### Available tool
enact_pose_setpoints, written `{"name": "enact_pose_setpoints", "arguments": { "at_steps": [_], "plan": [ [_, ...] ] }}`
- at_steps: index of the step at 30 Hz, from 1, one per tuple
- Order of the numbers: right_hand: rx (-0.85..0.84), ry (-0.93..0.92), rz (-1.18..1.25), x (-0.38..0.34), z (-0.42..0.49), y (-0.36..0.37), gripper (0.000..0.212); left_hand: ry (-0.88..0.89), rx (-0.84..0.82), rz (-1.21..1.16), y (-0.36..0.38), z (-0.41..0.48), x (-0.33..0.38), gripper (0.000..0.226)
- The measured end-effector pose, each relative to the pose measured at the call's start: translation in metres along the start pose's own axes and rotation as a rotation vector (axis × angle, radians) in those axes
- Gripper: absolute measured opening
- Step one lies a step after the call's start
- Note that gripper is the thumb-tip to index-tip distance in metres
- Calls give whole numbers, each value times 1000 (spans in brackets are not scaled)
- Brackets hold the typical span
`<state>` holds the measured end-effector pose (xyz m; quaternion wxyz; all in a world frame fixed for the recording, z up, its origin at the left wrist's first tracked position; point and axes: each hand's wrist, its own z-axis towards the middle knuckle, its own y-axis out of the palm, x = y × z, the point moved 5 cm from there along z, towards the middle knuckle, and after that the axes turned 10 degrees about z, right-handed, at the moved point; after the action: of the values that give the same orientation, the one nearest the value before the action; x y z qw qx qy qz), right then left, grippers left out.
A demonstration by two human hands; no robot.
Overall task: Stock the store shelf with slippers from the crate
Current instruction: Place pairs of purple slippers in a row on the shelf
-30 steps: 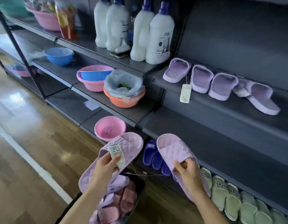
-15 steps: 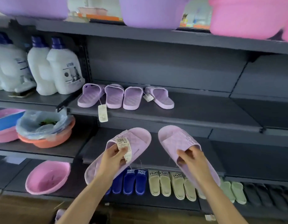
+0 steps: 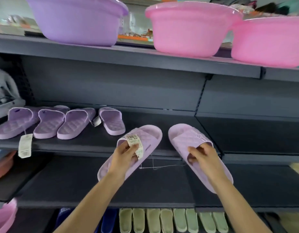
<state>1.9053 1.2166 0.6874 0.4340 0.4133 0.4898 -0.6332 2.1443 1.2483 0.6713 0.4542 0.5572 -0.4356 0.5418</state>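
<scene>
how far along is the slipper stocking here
Done: four lilac slippers lie in a row on the middle shelf. In hand: the left hand grips a tagged slipper, the right hand its mate, neither set down yet. Left: placing this pair beside the row; the crate is out of view.

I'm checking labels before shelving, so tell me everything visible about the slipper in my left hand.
The left slipper is pale lilac, foam-like, with a quilted strap. It is held tilted, toe up-right, before the shelf. The left hand grips its strap, pinching a barcode tag; a white string trails right.
</scene>
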Motion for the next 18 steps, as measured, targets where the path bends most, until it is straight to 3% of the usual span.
{"name": "enact_pose_setpoints", "arguments": {
  "at_steps": [5,8,12,18],
  "plan": [
    [-43,75,102,1,50,-11,17,-27,33,-34,36,44,10,11],
    [-47,144,256,7,80,-2,8,-67,51,-33,44,74,15,23],
    [-70,176,313,9,110,21,22,-145,53,24,47,112,5,15],
    [-115,303,373,30,151,72,11,-271,-47,-48,42,159,-12,5]
  ]
}}
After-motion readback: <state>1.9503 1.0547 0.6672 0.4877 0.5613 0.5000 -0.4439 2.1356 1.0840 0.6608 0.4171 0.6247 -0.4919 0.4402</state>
